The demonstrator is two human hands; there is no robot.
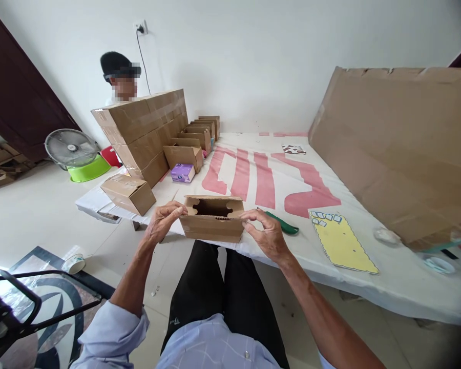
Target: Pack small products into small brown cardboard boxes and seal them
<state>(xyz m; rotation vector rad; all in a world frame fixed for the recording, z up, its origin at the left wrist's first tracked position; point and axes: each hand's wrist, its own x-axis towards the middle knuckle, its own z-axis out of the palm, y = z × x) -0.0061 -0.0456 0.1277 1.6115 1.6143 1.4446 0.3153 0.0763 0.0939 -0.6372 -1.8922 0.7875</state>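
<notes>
A small brown cardboard box (212, 228) sits at the table's front edge, its top open towards me and its inside dark. My left hand (164, 219) pinches its left end at the upper corner, thumb and fingers closed together there. At the right end, my right hand (268, 234) holds the upper corner between thumb and fingers. Just beyond my right hand lies a green curved handle (283, 223); the hand hides part of it. A purple packet (183, 173) lies farther back on the left, in front of a row of open cardboard boxes (183, 155).
A closed carton (127, 192) lies by the left edge, near a wall of stacked cartons (144, 130) with a person (121, 77) behind it. A yellow card (341, 241) and a large cardboard sheet (403, 154) are on the right. A fan (72, 147) stands on the floor.
</notes>
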